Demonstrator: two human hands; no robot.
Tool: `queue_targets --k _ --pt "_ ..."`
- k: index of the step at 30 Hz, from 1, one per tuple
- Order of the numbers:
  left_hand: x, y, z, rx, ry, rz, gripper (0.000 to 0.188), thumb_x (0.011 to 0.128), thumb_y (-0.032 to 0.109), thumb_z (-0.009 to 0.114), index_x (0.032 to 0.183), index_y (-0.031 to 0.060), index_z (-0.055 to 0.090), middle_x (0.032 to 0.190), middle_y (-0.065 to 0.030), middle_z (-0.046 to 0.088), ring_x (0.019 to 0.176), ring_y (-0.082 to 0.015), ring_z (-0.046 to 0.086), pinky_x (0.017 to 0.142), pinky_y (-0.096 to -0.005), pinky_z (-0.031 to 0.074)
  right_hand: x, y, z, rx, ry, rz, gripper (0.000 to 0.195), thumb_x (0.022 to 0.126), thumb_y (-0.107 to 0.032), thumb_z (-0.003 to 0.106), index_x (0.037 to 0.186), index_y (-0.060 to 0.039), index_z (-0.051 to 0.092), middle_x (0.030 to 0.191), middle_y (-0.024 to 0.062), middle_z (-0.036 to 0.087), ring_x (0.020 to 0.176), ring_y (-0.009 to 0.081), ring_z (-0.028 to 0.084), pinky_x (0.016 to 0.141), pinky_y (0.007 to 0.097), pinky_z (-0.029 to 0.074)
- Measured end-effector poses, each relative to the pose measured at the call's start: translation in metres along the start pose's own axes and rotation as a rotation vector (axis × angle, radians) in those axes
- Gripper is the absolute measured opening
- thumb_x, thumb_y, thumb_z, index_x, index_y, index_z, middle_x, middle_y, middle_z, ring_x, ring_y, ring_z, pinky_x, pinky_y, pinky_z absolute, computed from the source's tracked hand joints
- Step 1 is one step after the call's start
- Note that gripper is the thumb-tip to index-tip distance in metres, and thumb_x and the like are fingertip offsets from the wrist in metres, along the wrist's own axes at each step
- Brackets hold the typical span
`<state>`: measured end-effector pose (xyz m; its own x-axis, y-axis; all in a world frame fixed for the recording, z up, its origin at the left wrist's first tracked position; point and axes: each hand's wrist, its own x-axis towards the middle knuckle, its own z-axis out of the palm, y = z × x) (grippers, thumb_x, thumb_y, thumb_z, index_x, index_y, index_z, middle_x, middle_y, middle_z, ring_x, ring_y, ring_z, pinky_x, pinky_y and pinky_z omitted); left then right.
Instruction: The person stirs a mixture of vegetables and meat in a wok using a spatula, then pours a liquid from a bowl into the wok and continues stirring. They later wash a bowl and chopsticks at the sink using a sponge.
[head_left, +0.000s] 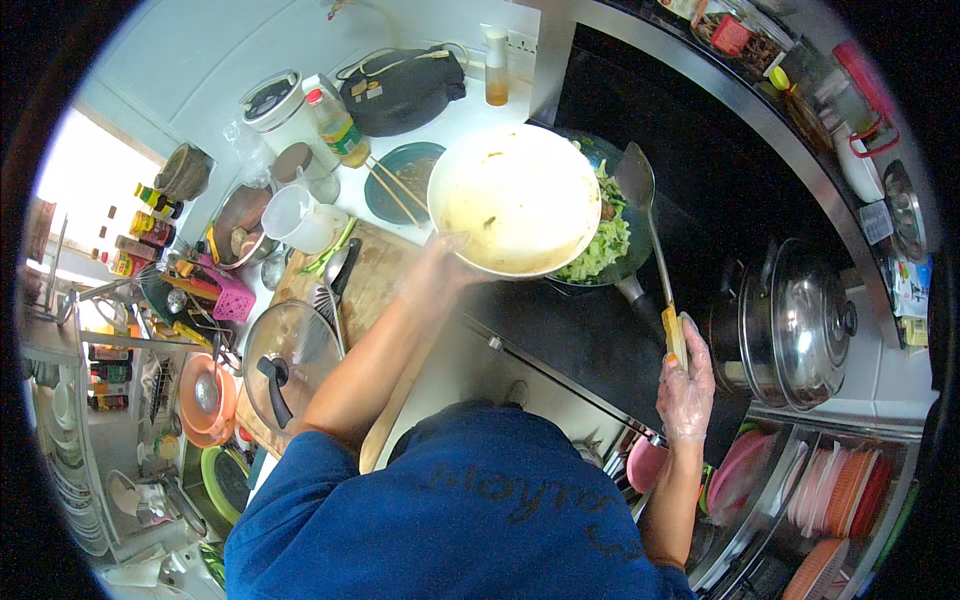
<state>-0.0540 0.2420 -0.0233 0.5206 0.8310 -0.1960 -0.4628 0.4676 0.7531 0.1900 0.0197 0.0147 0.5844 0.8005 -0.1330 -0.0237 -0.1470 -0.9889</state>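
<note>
My left hand (442, 262) grips the near left rim of a white bowl (517, 199), whose stained inside faces the camera. The bowl covers the left part of a wok (641, 247) on the black stove. Chopped green leafy vegetables (604, 247) lie in the wok. My right hand (688, 382), in a clear plastic glove, holds the yellowish handle of a metal spatula (636, 176); its blade is over the wok's far right rim. Left of the bowl, a teal bowl (386, 191) holds brownish liquid, with chopsticks (394, 191) across it.
A large lidded steel pot (795, 322) stands at the right of the stove. On the left are a wooden cutting board (382, 277), a glass lid (289, 360), a translucent plastic jug (300, 217) and an oil bottle (337, 127). A dish rack (787, 480) is at lower right.
</note>
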Motion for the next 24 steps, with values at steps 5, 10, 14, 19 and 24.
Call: queue_targets --k 5,10,14,19,24 --pt "0.014 0.001 0.007 0.176 0.171 0.098 0.066 0.079 0.023 0.061 0.131 0.0027 0.027 0.124 -0.0184 0.047 0.108 -0.0317 0.054 0.08 -0.0475 0.054 0.003 0.008 -0.002 0.019 -0.008 0.087 0.049 0.086 -0.001 0.049 0.133 -0.0102 0.041 0.092 -0.0017 0.056 0.05 0.0004 0.034 0.042 0.0137 0.028" --pt "0.009 0.009 -0.004 0.168 0.201 0.042 0.063 0.078 0.021 0.06 0.13 0.002 0.029 0.122 -0.0181 0.048 0.104 -0.0311 0.057 0.075 -0.0424 0.057 0.0 0.008 0.0 0.049 -0.025 0.158 0.049 0.086 0.002 0.047 0.133 -0.0093 0.041 0.097 0.0002 0.056 0.053 0.0006 0.037 0.044 0.014 0.031" --pt "0.005 0.0 -0.023 0.019 0.121 -0.034 0.068 0.078 0.026 0.061 0.132 -0.0003 0.029 0.128 -0.0196 0.045 0.108 -0.0342 0.054 0.085 -0.0492 0.051 -0.003 0.004 0.0 0.193 -0.04 0.086 0.048 0.087 -0.004 0.052 0.133 -0.0073 0.041 0.108 0.0028 0.056 0.053 0.0005 0.038 0.043 0.0134 0.03" --pt "0.01 -0.003 0.005 -0.024 -0.045 0.035 0.07 0.078 0.027 0.062 0.132 -0.0025 0.029 0.127 -0.0189 0.046 0.11 -0.0335 0.054 0.088 -0.0506 0.049 0.0 -0.006 -0.001 0.218 -0.049 0.039 0.054 0.086 -0.023 0.061 0.132 -0.0067 0.039 0.098 0.0004 0.059 0.047 0.0002 0.034 0.037 0.0142 0.022" --pt "0.027 -0.003 0.006 0.138 0.168 0.106 0.064 0.078 0.023 0.061 0.128 -0.0049 0.032 0.123 -0.0192 0.049 0.109 -0.032 0.055 0.086 -0.0473 0.051 0.004 -0.004 0.002 0.228 -0.044 0.058 0.05 0.088 -0.017 0.058 0.133 -0.007 0.039 0.099 0.0005 0.058 0.048 -0.0003 0.034 0.038 0.0135 0.024"
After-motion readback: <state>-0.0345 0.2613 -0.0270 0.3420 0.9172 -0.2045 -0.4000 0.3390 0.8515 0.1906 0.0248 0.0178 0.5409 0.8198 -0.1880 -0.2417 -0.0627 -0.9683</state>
